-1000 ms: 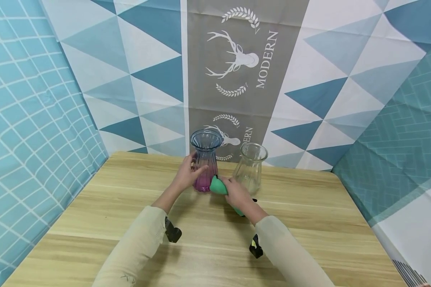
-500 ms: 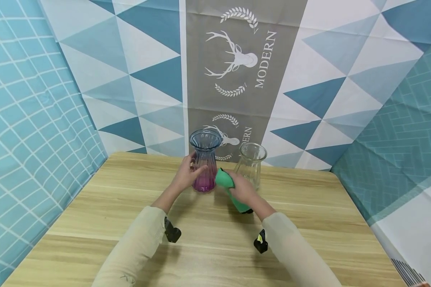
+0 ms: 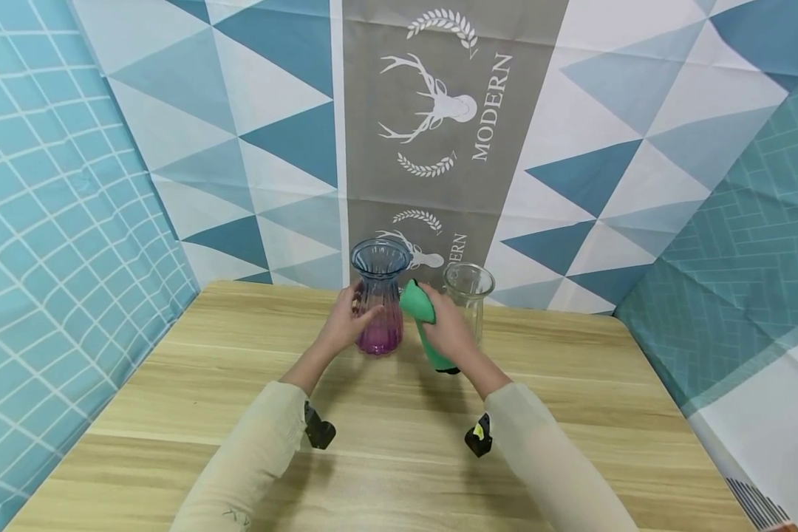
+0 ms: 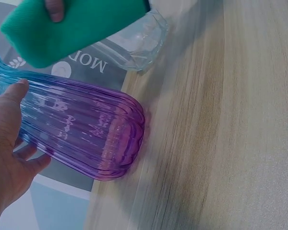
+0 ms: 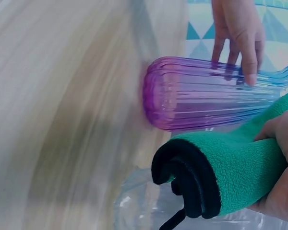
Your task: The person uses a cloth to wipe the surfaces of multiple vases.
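A ribbed glass vase, blue at the flared rim and purple at the base, stands upright near the table's back edge. My left hand holds its left side, thumb across the front and fingers around it, as the left wrist view shows with the hand near the narrower part. My right hand grips a folded green towel with black edging, just right of the vase. Whether the towel touches the glass I cannot tell. Behind the right hand a clear glass vase is partly hidden.
The wooden table ends at a patterned wall cloth directly behind both vases. Blue tile-print cloth hangs at the left and teal cloth at the right.
My right hand has moved up and slightly right with the towel, now higher beside the coloured vase. My left hand and both vases stay in place.
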A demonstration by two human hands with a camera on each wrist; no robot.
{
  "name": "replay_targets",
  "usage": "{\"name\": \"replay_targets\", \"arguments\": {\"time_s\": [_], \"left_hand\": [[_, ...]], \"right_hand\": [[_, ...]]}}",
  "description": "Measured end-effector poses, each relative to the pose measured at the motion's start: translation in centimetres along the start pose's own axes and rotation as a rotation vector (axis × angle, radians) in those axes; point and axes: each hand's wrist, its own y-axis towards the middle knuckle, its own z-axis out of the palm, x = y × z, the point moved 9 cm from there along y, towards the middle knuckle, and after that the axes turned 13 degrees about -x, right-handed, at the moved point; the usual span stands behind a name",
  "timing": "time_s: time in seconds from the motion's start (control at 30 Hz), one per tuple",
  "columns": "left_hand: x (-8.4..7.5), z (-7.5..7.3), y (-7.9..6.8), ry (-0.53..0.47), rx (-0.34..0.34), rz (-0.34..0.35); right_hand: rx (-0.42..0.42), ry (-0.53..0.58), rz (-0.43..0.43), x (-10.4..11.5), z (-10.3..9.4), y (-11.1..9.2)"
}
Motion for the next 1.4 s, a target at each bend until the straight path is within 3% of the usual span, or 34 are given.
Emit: {"name": "replay_targets", "arguments": {"time_s": [0.2, 0.5, 0.93, 1.4], "left_hand": [[-0.1, -0.2, 0.1, -0.034, -0.008, -0.005], [-0.2, 0.0, 0.2, -0.038, -0.017, 0.026], [0.1, 0.1, 0.0, -0.023, 0.001, 0.001], [0.2, 0.1, 0.1, -0.022, -0.011, 0.008]], "right_hand": [[-0.057, 0.006, 0.026, 1.3, -0.9, 0.9], [-0.049, -0.009, 0.035, 1.7, -0.5, 1.2], [0.000, -0.098, -0.023, 1.4, 1.1, 0.3], [0.117, -0.155, 0.007, -0.5, 3.4, -1.3]]}}
